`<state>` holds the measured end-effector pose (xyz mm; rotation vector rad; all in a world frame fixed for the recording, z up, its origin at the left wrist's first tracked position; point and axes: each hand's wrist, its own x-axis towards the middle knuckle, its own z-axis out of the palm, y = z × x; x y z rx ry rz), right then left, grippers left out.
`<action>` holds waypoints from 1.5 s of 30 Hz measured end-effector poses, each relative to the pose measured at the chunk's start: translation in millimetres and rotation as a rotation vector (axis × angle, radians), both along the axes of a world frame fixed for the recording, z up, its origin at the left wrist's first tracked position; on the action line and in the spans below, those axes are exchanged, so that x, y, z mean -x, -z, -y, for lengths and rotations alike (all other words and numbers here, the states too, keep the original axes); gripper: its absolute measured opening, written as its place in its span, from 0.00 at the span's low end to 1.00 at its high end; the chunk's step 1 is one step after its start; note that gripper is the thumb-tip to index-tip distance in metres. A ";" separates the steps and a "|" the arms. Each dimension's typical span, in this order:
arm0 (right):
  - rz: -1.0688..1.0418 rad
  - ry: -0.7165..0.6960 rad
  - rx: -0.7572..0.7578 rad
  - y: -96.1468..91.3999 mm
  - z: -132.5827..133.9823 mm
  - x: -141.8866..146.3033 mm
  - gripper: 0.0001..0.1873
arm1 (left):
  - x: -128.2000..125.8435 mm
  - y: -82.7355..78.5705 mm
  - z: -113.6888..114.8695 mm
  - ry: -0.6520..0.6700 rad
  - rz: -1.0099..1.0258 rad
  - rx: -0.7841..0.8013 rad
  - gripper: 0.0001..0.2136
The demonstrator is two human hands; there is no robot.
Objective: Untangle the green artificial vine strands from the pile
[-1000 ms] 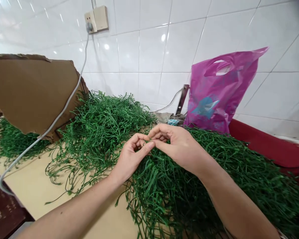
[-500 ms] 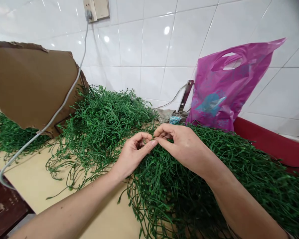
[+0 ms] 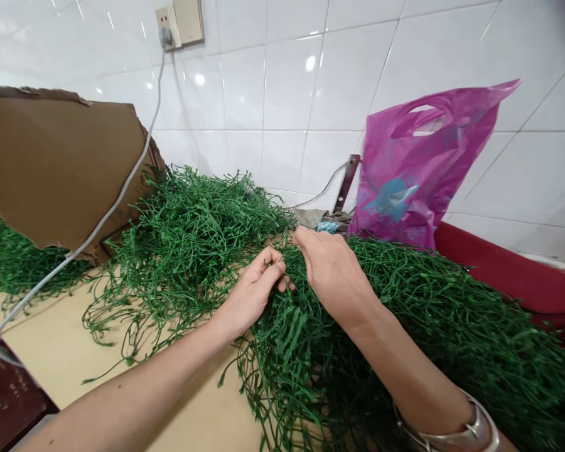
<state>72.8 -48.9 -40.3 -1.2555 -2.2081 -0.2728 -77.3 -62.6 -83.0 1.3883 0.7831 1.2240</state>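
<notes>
Heaps of thin green plastic stems cover the tan table. One heap lies at the middle left, a larger heap spreads to the right and front. My left hand is curled, its fingers pinching green stems at the near edge of the right heap. My right hand reaches into the same heap just beyond, fingers bent down among the stems; what they grip is hidden.
A torn brown cardboard sheet stands at the left. A grey cable hangs from a wall socket across it. A magenta plastic bag leans on the tiled wall. A red tray edge lies at the right.
My right hand has turned and pushed further into the stems, away from my left hand. My left hand has dropped slightly, still pinching stems.
</notes>
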 end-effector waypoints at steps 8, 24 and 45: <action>-0.068 0.007 0.009 1.9 -6.8 -11.6 0.12 | -1.2 1.4 -2.1 0.058 0.063 0.082 0.12; 0.074 -0.008 -0.033 -0.1 -5.0 -6.1 0.12 | 3.2 0.5 -5.4 0.168 0.117 0.190 0.18; -0.155 0.135 0.306 -41.7 -0.6 -88.3 0.14 | -2.5 11.3 8.4 0.057 0.001 0.032 0.14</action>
